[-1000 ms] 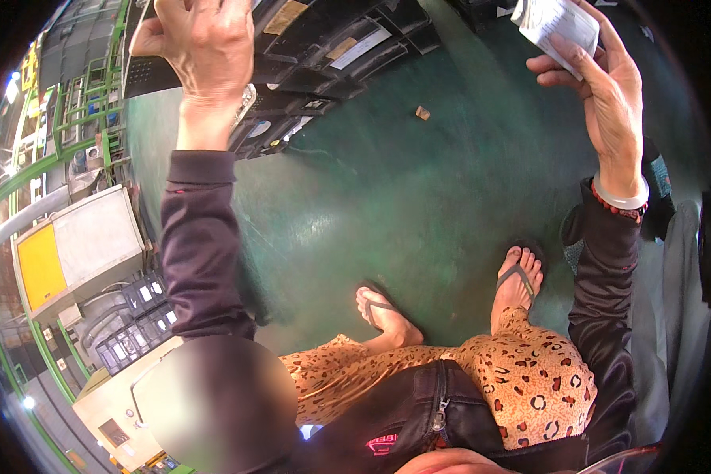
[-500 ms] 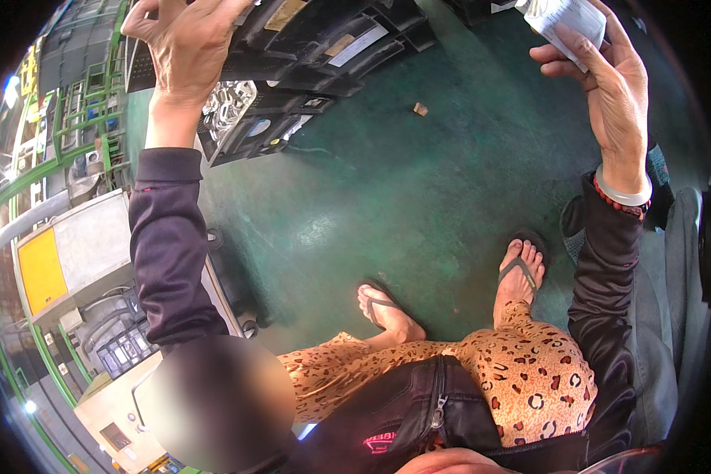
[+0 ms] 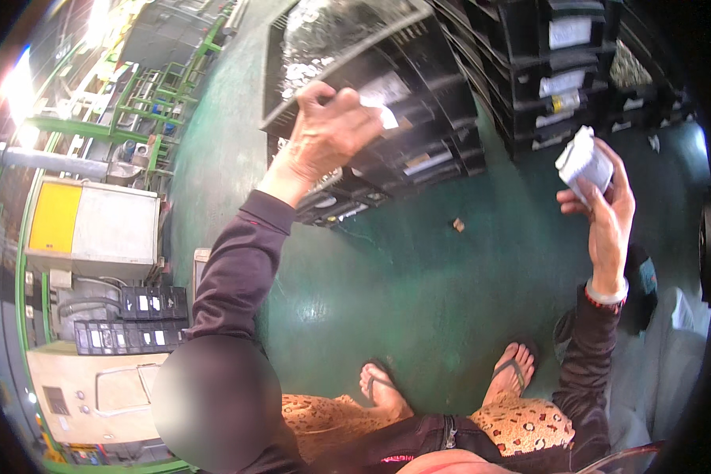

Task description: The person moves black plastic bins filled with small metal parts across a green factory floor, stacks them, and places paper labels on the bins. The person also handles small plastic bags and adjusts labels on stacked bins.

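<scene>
My left hand [image 3: 328,134] reaches forward, level with the top of a stack of black plastic crates [image 3: 442,95]. Its fingers are closed, and a small white paper slip [image 3: 389,118] sticks out at the fingertips. Whether the slip touches the crate's side is hard to tell. Out to the right, my right hand [image 3: 611,213] grips a thick white bundle of paper [image 3: 583,167], either a roll or a folded wad, between thumb and fingers. Shiny small metal parts [image 3: 316,39] fill the top crate behind my left hand.
More stacked black crates [image 3: 521,71] with white labels stand at the far right. A brown scrap [image 3: 458,225] lies on the green floor [image 3: 355,276]. To the left are a white-and-yellow cabinet [image 3: 110,225], black bins [image 3: 130,337] and green railings [image 3: 95,126].
The view has tilted up, showing more crates. My left hand has moved right across the crate front with the white slip. My right hand still holds the paper bundle.
</scene>
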A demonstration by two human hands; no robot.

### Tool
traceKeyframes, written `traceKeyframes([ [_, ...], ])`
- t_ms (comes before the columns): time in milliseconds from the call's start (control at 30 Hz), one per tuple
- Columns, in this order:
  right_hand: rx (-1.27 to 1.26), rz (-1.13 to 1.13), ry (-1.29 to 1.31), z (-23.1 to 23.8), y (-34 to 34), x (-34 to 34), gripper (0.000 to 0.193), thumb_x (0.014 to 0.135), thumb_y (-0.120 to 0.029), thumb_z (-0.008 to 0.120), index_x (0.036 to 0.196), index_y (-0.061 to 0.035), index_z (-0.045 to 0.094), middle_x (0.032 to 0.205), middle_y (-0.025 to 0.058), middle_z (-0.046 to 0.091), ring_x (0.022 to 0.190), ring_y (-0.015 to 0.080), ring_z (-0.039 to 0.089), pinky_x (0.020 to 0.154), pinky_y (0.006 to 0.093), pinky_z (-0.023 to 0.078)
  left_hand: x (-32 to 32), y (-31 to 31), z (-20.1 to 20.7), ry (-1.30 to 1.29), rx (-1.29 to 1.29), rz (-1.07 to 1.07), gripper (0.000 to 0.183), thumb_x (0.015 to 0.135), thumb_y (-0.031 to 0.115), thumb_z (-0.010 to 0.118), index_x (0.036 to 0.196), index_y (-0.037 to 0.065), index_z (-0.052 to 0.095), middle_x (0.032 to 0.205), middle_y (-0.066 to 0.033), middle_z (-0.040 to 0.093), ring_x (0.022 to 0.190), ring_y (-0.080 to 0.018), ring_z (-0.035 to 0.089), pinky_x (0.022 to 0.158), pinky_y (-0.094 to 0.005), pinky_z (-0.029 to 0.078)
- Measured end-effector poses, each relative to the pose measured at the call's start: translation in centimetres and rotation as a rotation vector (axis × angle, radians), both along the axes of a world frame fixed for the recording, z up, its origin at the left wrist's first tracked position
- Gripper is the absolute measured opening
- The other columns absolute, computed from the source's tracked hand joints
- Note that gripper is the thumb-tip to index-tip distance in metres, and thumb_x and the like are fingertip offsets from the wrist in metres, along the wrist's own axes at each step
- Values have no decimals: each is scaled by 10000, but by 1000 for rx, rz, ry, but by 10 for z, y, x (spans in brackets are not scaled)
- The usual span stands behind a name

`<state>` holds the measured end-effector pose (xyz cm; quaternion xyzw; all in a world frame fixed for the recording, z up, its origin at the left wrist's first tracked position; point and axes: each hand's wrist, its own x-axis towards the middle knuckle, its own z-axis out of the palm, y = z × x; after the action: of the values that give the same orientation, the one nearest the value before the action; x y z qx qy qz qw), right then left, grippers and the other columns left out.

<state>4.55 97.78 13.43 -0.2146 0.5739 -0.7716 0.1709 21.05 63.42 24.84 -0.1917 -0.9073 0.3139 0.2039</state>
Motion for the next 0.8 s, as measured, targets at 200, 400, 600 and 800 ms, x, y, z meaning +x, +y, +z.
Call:
traceKeyframes([
  [200,25,-67,-51,3,-5,0,521,896,-83,617,1383,-30,440,1006,136,666,702,192,696,580,266,581,11,3,2,28,2,-75,220,743,167,661,939,249,718,984,137,671,939,-84,541,915,-387,281],
  [400,20,-3,20,2,-3,2,496,909,-88,622,1364,-1,446,1020,143,662,721,192,699,600,264,576,-11,-2,2,198,-134,13,249,762,232,634,989,321,687,933,174,595,1042,-88,474,923,-394,276],
  [600,-5,31,43,-5,-4,3,479,923,-85,622,1360,9,450,1039,147,668,745,213,704,621,285,587,-15,2,10,41,-89,30,77,769,147,552,792,159,624,895,31,579,988,-188,500,871,-430,321],
  [800,60,19,84,-11,-2,2,467,924,-77,621,1354,7,463,1025,159,676,772,230,712,633,286,589,-2,-6,10,-74,-32,-58,24,733,167,575,743,145,573,803,-12,502,932,-208,518,871,-486,339],
])
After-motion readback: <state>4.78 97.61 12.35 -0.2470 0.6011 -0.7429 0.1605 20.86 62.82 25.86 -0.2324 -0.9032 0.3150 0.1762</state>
